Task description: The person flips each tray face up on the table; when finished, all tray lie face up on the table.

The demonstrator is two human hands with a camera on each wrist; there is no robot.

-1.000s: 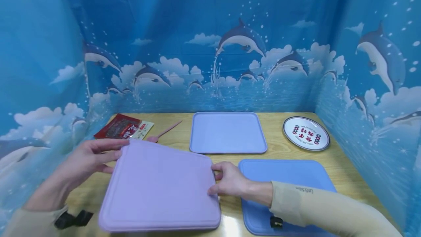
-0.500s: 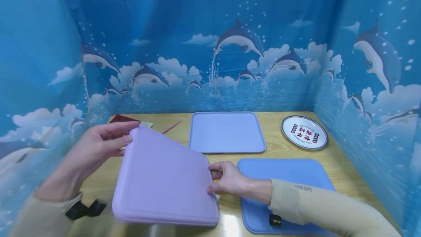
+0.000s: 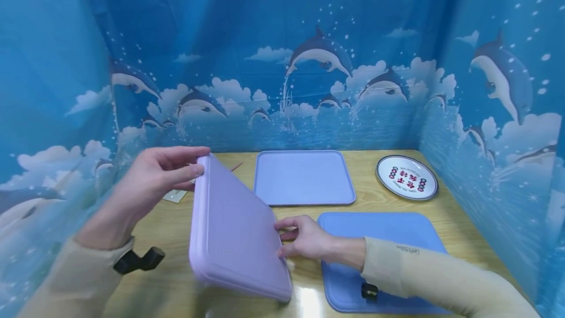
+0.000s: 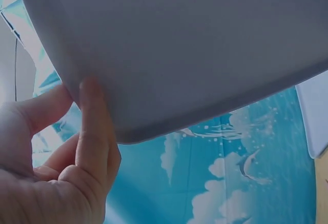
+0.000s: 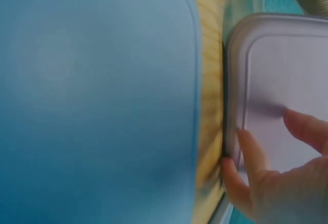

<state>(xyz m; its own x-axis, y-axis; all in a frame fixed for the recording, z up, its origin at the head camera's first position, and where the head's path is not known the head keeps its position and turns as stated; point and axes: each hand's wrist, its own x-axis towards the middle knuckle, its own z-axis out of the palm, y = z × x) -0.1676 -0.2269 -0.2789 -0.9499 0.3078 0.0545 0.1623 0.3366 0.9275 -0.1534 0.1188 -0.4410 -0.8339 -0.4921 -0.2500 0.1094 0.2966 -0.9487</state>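
Lilac tray (image 3: 243, 229), tilted, left fingers (image 3: 182, 174) pinching a corner, right fingers (image 3: 290, 249) gripping an edge, pale item (image 3: 174, 196) (partly hidden) behind.

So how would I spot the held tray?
Find the wooden table before the dolphin curtain. Near its front, the left hand and right hand hold a pale purple tray. It is steeply tilted; the far tray and blue tray lie flat.

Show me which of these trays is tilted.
The lilac tray, pinched by the left hand; the far tray and the blue tray lie flat.
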